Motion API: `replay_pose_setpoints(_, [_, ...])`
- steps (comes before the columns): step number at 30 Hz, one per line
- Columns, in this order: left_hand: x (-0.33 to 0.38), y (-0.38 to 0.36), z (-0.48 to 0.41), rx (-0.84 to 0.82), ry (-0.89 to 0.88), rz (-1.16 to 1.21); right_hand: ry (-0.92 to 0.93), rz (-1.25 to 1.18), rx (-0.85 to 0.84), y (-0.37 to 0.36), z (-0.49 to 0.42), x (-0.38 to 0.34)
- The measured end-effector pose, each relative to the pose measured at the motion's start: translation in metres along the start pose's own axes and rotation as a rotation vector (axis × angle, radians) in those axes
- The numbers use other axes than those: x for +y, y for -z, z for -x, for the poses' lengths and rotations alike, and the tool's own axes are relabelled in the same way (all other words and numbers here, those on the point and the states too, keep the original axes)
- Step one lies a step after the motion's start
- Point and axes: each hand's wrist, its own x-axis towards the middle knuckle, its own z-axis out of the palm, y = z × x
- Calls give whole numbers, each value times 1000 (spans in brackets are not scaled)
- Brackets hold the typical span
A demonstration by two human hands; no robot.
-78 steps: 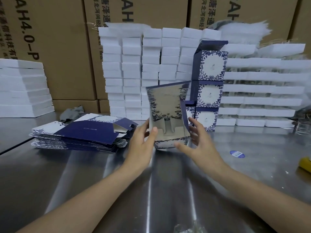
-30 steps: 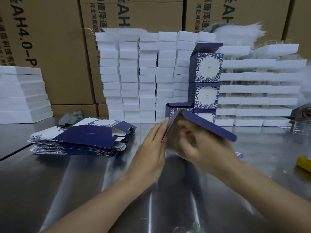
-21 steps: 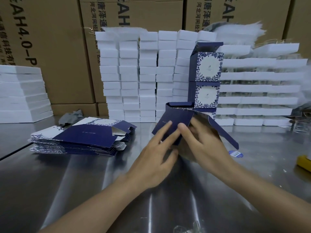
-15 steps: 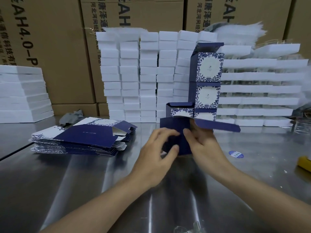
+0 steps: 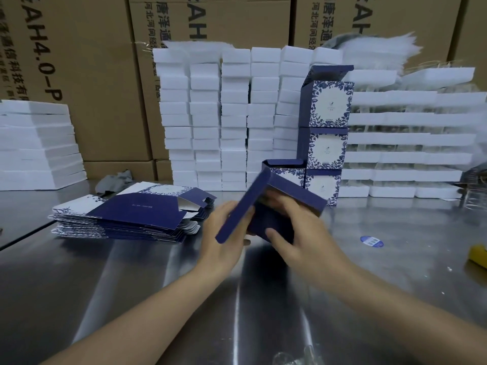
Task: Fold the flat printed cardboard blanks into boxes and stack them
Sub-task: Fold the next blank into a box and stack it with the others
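Lying at the left of the steel table, one pile of flat blanks is seen. Right of it, one half-folded box is held above the table by two hands: its navy flap is gripped by the left hand, and its body is clasped by the curled right hand. Behind, four folded boxes are stacked, three in one column and one beside it.
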Motion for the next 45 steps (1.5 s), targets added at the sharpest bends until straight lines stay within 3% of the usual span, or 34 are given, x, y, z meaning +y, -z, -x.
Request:
replay_pose_setpoints(3, [5, -1, -2, 126, 250, 187, 185, 165, 83, 3, 2, -9])
replay_pose_setpoints(5, [11, -1, -1, 172, 327, 235, 220, 142, 46, 3, 4, -17])
replay_pose_setpoints(8, [18, 0, 4, 225, 344, 256, -154, -194, -208, -5, 8, -23])
replay_pose_setpoints(10, [17, -2, 10, 142, 384, 204, -407, -414, -295, -11, 9, -24])
replay_pose_setpoints(12, [18, -4, 17, 41, 475, 78, -543, -551, -295, -13, 8, -23])
replay_pose_setpoints(16, [20, -11, 26, 64, 515, 31, -692, -796, -162, -11, 4, -21])
replay_pose_setpoints(21, [32, -13, 33, -121, 513, 56, -701, -859, -44, -14, 7, -25])
replay_pose_setpoints(24, [37, -17, 39, -257, 475, 109, -684, -850, -55, -15, 7, -29])
replay_pose_setpoints(29, [36, -22, 40, -240, 378, 105, -680, -836, -110, -16, 9, -30])
replay_pose_setpoints(32, [39, -21, 35, -179, 289, 172, -702, -829, -54, -14, 6, -29])
replay_pose_setpoints(45, [23, -18, 25, -185, 270, 251, -711, -861, -52, -11, 5, -27])
